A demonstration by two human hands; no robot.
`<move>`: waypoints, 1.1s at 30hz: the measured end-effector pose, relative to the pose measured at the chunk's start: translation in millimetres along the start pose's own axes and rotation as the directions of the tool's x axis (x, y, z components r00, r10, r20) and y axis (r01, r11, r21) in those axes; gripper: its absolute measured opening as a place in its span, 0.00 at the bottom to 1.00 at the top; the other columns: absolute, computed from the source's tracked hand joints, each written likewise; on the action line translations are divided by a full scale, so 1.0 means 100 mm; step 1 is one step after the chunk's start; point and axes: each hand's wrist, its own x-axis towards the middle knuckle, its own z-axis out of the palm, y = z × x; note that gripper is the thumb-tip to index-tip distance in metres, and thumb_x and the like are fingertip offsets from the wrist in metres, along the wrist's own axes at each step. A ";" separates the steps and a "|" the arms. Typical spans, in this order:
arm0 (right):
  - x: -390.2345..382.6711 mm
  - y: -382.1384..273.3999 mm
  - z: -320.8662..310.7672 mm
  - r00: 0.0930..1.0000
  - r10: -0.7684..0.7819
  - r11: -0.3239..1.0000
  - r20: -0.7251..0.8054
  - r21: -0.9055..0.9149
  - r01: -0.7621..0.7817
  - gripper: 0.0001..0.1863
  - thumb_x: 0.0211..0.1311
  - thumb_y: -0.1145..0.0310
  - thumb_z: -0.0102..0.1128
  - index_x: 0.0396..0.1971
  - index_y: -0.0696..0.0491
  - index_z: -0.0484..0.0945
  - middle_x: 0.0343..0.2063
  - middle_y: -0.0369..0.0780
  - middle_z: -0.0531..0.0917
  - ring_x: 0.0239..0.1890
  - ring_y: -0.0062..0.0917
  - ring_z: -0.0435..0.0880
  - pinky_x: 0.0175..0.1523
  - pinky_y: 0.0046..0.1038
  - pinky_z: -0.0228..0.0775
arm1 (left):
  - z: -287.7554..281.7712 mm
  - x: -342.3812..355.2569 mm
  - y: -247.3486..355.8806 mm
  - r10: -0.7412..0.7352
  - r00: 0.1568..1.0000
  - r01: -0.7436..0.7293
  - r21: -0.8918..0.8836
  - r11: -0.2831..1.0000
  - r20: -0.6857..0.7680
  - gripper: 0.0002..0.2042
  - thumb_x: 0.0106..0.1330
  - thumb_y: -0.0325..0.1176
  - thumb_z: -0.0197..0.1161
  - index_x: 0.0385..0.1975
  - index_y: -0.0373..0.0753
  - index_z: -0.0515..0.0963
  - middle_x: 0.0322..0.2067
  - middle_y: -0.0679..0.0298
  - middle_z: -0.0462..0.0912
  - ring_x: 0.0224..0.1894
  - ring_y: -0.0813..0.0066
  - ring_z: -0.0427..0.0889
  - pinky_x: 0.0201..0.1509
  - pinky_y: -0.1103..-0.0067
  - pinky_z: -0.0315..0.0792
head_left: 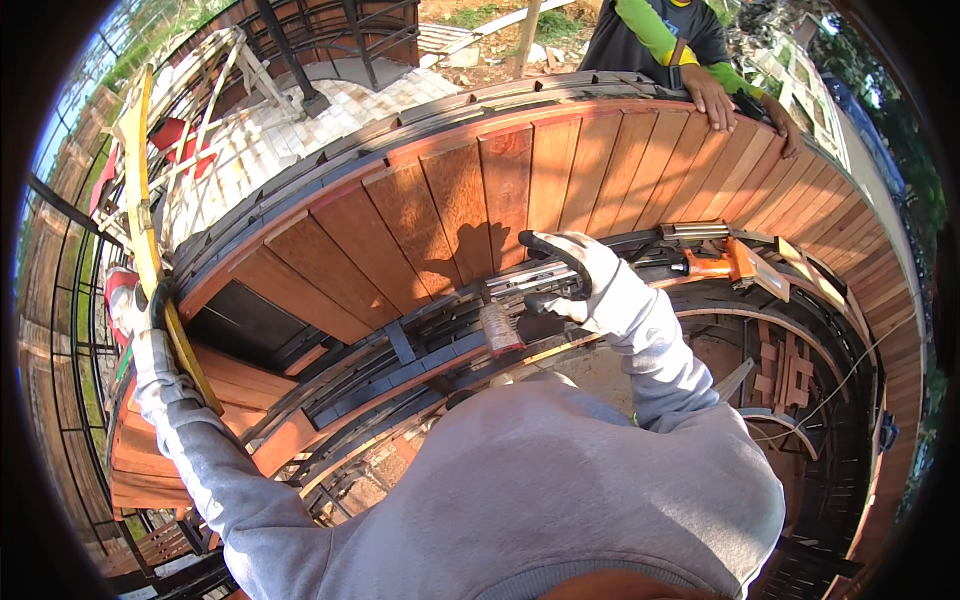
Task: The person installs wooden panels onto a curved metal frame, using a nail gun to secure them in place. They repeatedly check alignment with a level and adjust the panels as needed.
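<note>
My left hand [124, 300], in a white and dark glove, grips a long, narrow yellow bar [142, 190] at the left end of the curved wooden wall. The bar stands steeply, running above and below my fist. My right hand [572, 275], gloved in white with black fingertips, is raised in front of the wall. Its thumb and fingers are apart and nothing is between them. Reddish-brown vertical boards [450, 200] line the wall, and the hand's shadow falls on them. Below my right hand, a small pale-and-red object with bristle-like strips [500, 328] lies on the dark ledge.
An orange nail gun [722, 264] rests on the ledge to the right, beside a bundle of metallic strips [695, 230]. Across the wall, a co-worker's hands [712, 100] lie on its top rim. A dark opening [250, 322] interrupts the boards at left. Cut wood pieces [782, 370] lie below right.
</note>
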 end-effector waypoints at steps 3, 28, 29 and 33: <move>0.08 -0.68 -0.43 0.874 -0.314 0.881 -0.371 0.229 0.414 0.39 0.53 0.63 0.74 0.66 0.55 0.69 0.55 0.48 0.80 0.54 0.38 0.83 0.60 0.34 0.74 | 0.14 -0.08 0.11 -0.025 1.000 0.024 -0.039 0.999 -0.005 0.36 0.56 0.59 0.71 0.56 0.36 0.79 0.44 0.54 0.85 0.45 0.64 0.82 0.51 0.71 0.73; -0.20 -1.23 -0.51 0.453 -0.384 0.498 -0.805 0.233 0.835 0.27 0.64 0.75 0.63 0.63 0.60 0.71 0.52 0.48 0.82 0.51 0.32 0.84 0.59 0.31 0.74 | 0.13 -0.31 0.38 -0.055 0.998 0.052 -0.087 0.995 -0.030 0.34 0.57 0.57 0.70 0.56 0.37 0.79 0.42 0.56 0.84 0.42 0.65 0.81 0.49 0.72 0.73; -0.15 -1.24 -0.55 0.440 -0.379 0.511 -0.814 0.212 0.833 0.27 0.64 0.75 0.62 0.63 0.61 0.71 0.51 0.48 0.83 0.51 0.32 0.84 0.59 0.30 0.74 | 0.15 -0.32 0.43 -0.048 0.999 0.046 -0.089 0.995 -0.024 0.34 0.57 0.57 0.70 0.56 0.37 0.79 0.42 0.56 0.84 0.42 0.65 0.81 0.49 0.72 0.73; 0.09 -1.12 -0.71 0.407 -0.328 0.550 -0.853 0.178 0.816 0.25 0.66 0.77 0.61 0.63 0.61 0.72 0.51 0.48 0.83 0.51 0.31 0.84 0.59 0.30 0.73 | 0.12 -0.39 0.50 -0.036 0.999 0.033 -0.089 0.995 -0.035 0.33 0.57 0.57 0.70 0.56 0.37 0.79 0.42 0.56 0.84 0.42 0.66 0.81 0.48 0.72 0.73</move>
